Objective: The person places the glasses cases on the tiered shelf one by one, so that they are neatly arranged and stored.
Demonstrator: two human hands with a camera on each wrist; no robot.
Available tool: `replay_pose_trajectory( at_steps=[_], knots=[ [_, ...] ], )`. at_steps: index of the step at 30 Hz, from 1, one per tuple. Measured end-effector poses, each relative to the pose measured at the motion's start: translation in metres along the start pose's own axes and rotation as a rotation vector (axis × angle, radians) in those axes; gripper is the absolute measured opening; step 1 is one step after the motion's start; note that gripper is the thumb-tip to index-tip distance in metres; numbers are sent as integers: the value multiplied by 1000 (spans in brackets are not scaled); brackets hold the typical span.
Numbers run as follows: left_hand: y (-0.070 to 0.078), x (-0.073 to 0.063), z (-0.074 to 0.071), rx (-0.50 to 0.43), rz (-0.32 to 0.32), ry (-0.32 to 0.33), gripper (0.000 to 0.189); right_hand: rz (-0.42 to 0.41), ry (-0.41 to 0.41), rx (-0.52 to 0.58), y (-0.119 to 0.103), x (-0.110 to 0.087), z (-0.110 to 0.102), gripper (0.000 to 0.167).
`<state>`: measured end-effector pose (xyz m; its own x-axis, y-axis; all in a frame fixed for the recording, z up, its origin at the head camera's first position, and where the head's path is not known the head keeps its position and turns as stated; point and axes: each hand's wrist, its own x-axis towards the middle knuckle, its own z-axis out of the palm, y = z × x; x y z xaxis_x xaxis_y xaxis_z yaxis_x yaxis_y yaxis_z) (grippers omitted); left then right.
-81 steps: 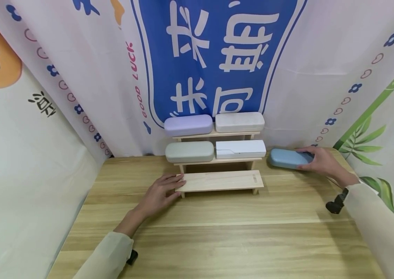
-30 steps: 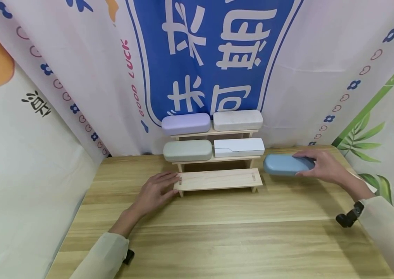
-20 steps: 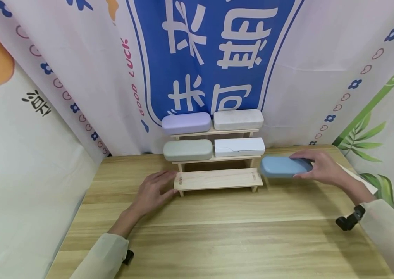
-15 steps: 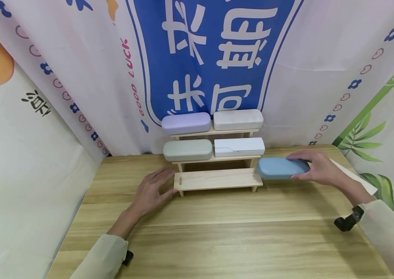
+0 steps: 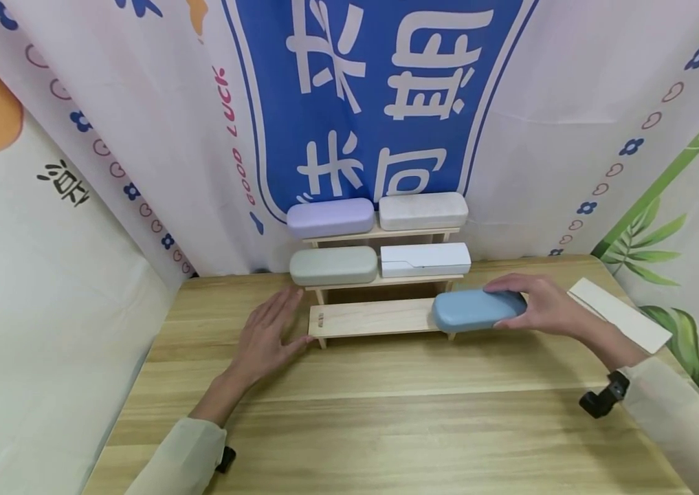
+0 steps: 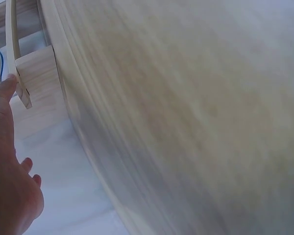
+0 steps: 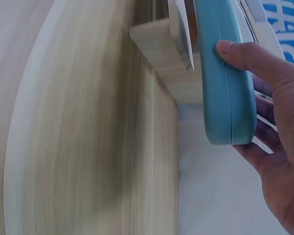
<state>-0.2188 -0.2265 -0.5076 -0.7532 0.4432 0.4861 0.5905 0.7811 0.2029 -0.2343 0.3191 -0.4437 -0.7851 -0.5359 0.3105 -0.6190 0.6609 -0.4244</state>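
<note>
My right hand (image 5: 537, 306) grips the right end of a blue glasses case (image 5: 471, 309) between thumb and fingers. The case's left end hangs over the right end of the bottom step (image 5: 374, 318) of a wooden tiered stand; the right wrist view shows the case (image 7: 225, 93) raised off the table. My left hand (image 5: 265, 337) is spread beside the stand, its thumb tip touching the step's left end. On the middle step sit a grey-green glasses case (image 5: 333, 267) and a white case (image 5: 425, 260). A lilac case (image 5: 330, 218) and a pale grey case (image 5: 423, 211) occupy the top step.
A flat white object (image 5: 624, 316) lies on the wooden table (image 5: 374, 426) near its right edge, behind my right wrist. Printed cloth (image 5: 510, 165) hangs close behind the stand and along both sides.
The blue case, lifted from the table right of the stand, has moved left to the bottom step's right end. My left fingers have come off that step, leaving the thumb at its edge.
</note>
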Motion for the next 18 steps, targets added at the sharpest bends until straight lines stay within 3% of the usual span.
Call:
replay_pose_trajectory(
  at_steps=[6,18],
  knots=[
    [0,1,-2,9,-6,-2,100,-12,-31,3,-14,10,10,61],
    [-4,3,-3,41,64,69,102,-40,-16,30,-36,28,27,61]
  ],
)
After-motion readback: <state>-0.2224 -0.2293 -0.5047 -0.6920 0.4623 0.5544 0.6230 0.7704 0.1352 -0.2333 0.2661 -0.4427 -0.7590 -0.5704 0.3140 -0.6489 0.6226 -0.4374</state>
